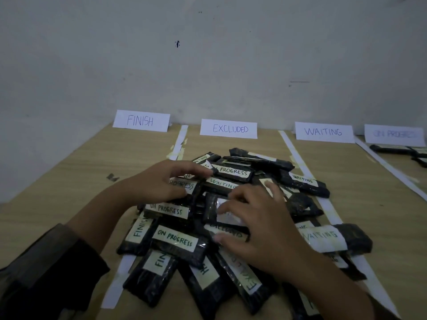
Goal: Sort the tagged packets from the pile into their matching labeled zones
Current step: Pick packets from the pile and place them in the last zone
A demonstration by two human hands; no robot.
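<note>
On the middle of the bench [369, 204], the right hand [254, 227] is lying with loose, spread fingers on the pile [178, 241] of tagged packets. The left hand [161, 181] is curling over an ON PROGRESS packet [182, 184]; I cannot tell whether it is gripping. Farther out, at least 2 sorted packets [397, 150] are lying below the ON PROGRESS sign [394, 134]. Sorting is seemingly just beginning.

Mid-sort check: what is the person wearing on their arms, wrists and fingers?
The left arm wears a long, dark brownish-grey sleeve, loose, its cuff bunched partway up the forearm. The right arm shows no sleeve up to the frame's edge. No gloves, watch or rings show on either wrist or the fingers. Dim light leaves the exact colour uncertain.
</note>
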